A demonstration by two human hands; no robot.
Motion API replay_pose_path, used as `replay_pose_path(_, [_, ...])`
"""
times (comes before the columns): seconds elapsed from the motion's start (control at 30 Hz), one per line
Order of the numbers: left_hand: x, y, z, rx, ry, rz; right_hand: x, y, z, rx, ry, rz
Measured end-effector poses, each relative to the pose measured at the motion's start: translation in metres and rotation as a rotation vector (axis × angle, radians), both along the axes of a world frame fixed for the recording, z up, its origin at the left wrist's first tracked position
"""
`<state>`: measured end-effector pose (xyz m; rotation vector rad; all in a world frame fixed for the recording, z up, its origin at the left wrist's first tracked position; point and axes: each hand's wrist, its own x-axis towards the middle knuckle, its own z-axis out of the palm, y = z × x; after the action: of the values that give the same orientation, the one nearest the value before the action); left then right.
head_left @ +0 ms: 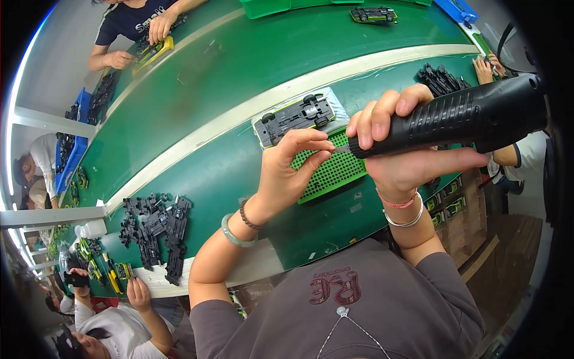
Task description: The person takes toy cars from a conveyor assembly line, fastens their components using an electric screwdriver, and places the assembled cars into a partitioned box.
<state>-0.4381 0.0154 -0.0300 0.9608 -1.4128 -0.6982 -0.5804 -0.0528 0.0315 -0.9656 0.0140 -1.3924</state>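
Observation:
A black electric screwdriver (454, 116) lies across my right hand (394, 137), its fingers wrapped over the handle and its tip aimed left. At the bit, my left hand (293, 161) pinches with thumb and forefinger; whatever is between them is too small to make out. Just beyond the left hand, a toy car (293, 119) rests wheels up, its black chassis showing over a yellow-green body, on a pale pad (336, 106). Beneath both hands sits a green perforated basket (335, 182), partly hidden by them.
Black car chassis parts (158, 224) lie heaped at the left, with another pile (442, 81) at the back right. A white strip (227, 116) crosses the green table. Another upturned toy car (373, 15) sits farther back. Co-workers' hands (158, 30) are busy around the table.

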Motion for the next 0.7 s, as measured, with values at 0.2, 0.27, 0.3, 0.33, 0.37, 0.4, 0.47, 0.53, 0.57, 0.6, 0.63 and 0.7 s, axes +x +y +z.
replay_pose_path(0.2, [-0.001, -0.001, -0.002, -0.037, -0.015, 0.052, 0.005, -0.001, 0.000, -0.003, -0.010, -0.010])
replay_pose_path(0.27, [0.000, 0.000, -0.001, -0.014, -0.004, 0.055, 0.008, -0.001, 0.000, 0.010, 0.005, -0.007])
replay_pose_path(0.3, [0.000, 0.001, 0.000, 0.008, 0.006, 0.055, 0.010, -0.002, 0.001, 0.023, 0.020, -0.007])
replay_pose_path(0.33, [0.003, -0.001, 0.005, 0.009, 0.008, 0.057, 0.012, -0.005, 0.001, 0.024, 0.022, -0.006])
replay_pose_path(0.37, [0.008, -0.006, 0.012, -0.109, -0.180, 0.133, 0.014, -0.013, 0.002, -0.041, 0.017, -0.031])
replay_pose_path(0.4, [0.014, -0.010, 0.017, -0.227, -0.368, 0.210, 0.015, -0.022, 0.004, -0.106, 0.011, -0.056])
replay_pose_path(0.47, [0.034, -0.015, 0.018, -0.244, -0.534, 0.269, 0.020, -0.039, 0.003, -0.116, 0.019, -0.097])
replay_pose_path(0.53, [0.050, -0.019, 0.014, -0.118, -0.812, 0.237, 0.026, -0.049, 0.003, -0.066, 0.381, -0.255])
replay_pose_path(0.57, [0.055, -0.019, 0.011, -0.062, -0.815, 0.185, 0.029, -0.054, -0.002, -0.072, 0.379, -0.252])
replay_pose_path(0.6, [0.058, -0.020, 0.007, -0.065, -0.816, 0.190, 0.032, -0.059, -0.010, -0.063, 0.414, -0.261])
replay_pose_path(0.63, [0.059, -0.020, 0.004, -0.036, -0.833, 0.166, 0.033, -0.062, -0.016, -0.052, 0.451, -0.269])
replay_pose_path(0.7, [0.060, -0.020, 0.001, 0.008, -0.848, 0.134, 0.034, -0.066, -0.023, -0.060, 0.463, -0.254])
